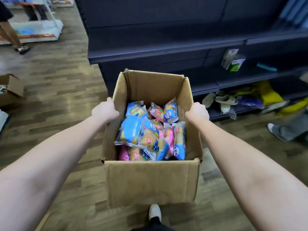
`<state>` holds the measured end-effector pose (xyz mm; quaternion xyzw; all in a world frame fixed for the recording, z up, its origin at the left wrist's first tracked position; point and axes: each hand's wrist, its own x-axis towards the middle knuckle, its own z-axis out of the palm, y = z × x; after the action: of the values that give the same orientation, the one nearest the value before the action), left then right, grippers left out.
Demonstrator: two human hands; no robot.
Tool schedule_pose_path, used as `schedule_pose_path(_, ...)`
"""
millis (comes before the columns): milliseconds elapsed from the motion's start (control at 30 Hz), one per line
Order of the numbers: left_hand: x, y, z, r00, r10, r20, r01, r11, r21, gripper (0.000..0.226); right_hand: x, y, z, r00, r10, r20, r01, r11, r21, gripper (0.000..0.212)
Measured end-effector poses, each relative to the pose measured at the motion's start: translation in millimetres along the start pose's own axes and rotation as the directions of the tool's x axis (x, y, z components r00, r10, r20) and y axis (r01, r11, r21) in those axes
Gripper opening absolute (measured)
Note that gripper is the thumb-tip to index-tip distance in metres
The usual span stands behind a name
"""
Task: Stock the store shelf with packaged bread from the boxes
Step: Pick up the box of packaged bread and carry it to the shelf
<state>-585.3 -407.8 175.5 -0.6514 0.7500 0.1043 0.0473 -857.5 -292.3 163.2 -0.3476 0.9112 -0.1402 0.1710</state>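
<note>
**A:** Report status, left to right.

**B:** At the far left, a second box (11,90) sits open on the floor. Next, our left grip (105,112) is clamped over the left rim of the cardboard box (150,180), fingers curled around the edge.

**A:** Where is the stock?

**B:** The packaged bread (150,134) lies loose inside that box, in blue and pink wrappers piled roughly halfway up the walls. Our right grip (197,112) is clamped on the right rim in the same way. We judge that the box is carried clear of the floor, since our shoe (155,212) shows beneath it.

**A:** And the shelf?

**B:** The store shelf (166,52) stands just beyond the box. Its nearest tiers hold no bread. Further right, a carton (233,62) and mixed items occupy the lower tiers.

**A:** Progress?

**B:** As far as we can see, no packet has been placed. What remains is to set the box down, transfer every packet, and then deal with the second box.
</note>
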Motion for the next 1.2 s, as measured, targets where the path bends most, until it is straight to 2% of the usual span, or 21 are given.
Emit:
schedule_pose_path(333,62.5,102.9,19.0,0.977,0.202,0.071,-0.206,0.977,0.063,0.021,52.1,65.8,-14.6,0.972,0.234,-0.008,-0.233,0.971,0.057,0.039)
schedule_pose_path(533,118.6,152.8,31.5,0.924,0.351,0.149,-0.368,0.925,0.098,0.028,73.2,82.1,-7.3,0.923,0.384,-0.017,-0.38,0.919,0.108,0.041)
schedule_pose_path(800,198.4,203.5,44.0,0.808,0.543,0.229,-0.581,0.799,0.157,0.036,93.6,70.2,24.0,0.776,0.631,-0.014,-0.612,0.758,0.226,0.041)
schedule_pose_path(933,227.6,227.4,49.6,0.725,0.634,0.271,-0.685,0.706,0.181,0.038,93.6,61.6,38.4,0.682,0.732,0.0,-0.702,0.654,0.281,0.041)
schedule_pose_path(1100,252.6,254.4,68.8,0.633,0.706,0.318,-0.77,0.615,0.169,0.045,89.1,53.0,61.1,0.584,0.812,0.007,-0.761,0.545,0.352,0.038)
schedule_pose_path(1200,262.4,261.8,89.1,0.577,0.741,0.343,-0.811,0.57,0.134,0.038,85.1,47.8,80.9,0.518,0.855,0.029,-0.797,0.47,0.379,0.039)
